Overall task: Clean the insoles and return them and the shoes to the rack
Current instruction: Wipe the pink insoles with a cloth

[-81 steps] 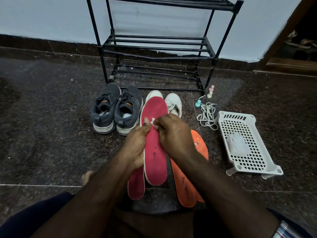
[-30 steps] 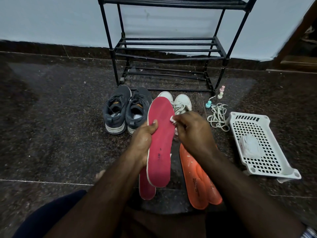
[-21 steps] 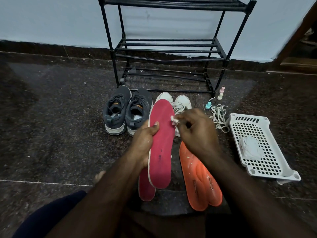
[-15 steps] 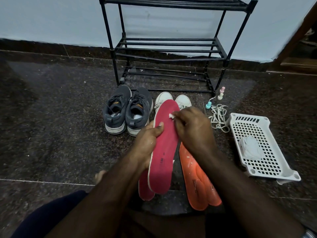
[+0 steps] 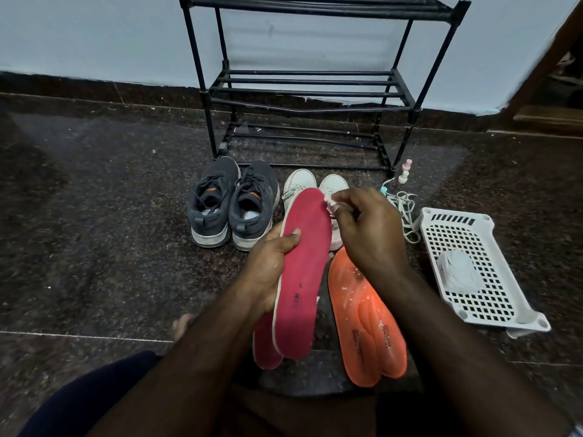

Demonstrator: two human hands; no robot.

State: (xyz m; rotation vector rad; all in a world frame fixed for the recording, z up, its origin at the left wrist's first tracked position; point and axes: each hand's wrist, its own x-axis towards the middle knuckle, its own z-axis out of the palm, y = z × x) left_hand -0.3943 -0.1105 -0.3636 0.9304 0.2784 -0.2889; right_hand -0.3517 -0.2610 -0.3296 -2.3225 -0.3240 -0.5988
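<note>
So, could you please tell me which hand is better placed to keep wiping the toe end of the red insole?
The right hand: it already pinches a small white wipe at the toe edge of the red insole. The left hand grips the insole's side, steadying it.

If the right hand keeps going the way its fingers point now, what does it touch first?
The right hand pinches a small white scrap pointing left, so it would likely meet the tip of the held red insole first; depth is unclear, and it may already touch.
</note>
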